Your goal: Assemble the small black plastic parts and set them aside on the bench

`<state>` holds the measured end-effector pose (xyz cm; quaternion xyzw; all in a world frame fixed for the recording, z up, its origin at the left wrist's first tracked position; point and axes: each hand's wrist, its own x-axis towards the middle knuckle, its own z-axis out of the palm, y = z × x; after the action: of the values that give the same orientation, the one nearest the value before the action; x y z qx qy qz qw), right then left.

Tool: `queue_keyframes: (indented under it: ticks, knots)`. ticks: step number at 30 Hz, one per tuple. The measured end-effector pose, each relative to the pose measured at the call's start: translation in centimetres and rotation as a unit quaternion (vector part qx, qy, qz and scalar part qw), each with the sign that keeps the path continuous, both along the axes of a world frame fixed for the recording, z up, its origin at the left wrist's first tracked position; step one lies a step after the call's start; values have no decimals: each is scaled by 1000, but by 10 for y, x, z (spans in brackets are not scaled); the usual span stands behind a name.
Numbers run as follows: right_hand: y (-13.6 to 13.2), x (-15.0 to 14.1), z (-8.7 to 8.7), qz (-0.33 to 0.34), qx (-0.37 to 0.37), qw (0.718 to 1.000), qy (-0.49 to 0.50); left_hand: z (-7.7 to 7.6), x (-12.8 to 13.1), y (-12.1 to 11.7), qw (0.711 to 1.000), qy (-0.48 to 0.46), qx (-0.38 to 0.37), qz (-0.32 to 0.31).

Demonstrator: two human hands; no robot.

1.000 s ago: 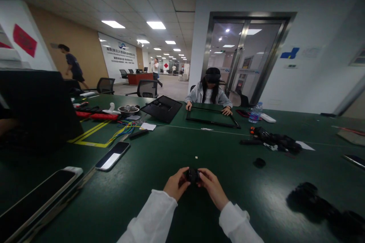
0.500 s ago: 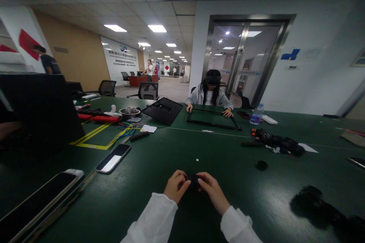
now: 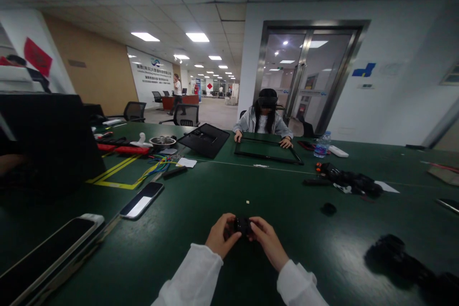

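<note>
Between my two hands is a small black block-like part (image 3: 243, 225), too dark to make out its kind. My left hand (image 3: 221, 235) pinches its left side with thumb and fingers. From the right, my right hand (image 3: 266, 236) grips the other side, fingers curled. The part is held just above the green table (image 3: 201, 196). A tiny pale square (image 3: 247, 202) lies on the table beyond my hands. Off to the right sits a small round black piece (image 3: 329, 209).
Two phones, one nearer (image 3: 53, 248) and one farther (image 3: 142, 200), lie at left. A dark box-like panel (image 3: 50, 138) stands behind them. Across the table a person (image 3: 264, 114) holds a black frame (image 3: 268, 156). Black jointed parts (image 3: 398, 258) lie at right, near a water bottle (image 3: 322, 145).
The black part has tilted slightly in my fingers, showing more of its upper face. My hands stay almost in place. In the background, people have moved left.
</note>
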<state>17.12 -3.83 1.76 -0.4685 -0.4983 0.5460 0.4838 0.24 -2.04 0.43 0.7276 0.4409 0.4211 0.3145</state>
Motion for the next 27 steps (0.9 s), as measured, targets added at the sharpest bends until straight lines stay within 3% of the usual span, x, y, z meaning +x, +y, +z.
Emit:
queue_keyframes:
  ticks: [10, 18, 27]
  knots:
    - [-4, -2, 9, 23, 14, 999, -36, -6, -1, 2, 995, 14, -89, -45]
    - [1, 1, -5, -6, 27, 999, 18, 2, -4, 1, 997, 38, -10, -63]
    - [0, 2, -4, -2, 19, 1000, 15, 0, -3, 2, 997, 44, -49, -51]
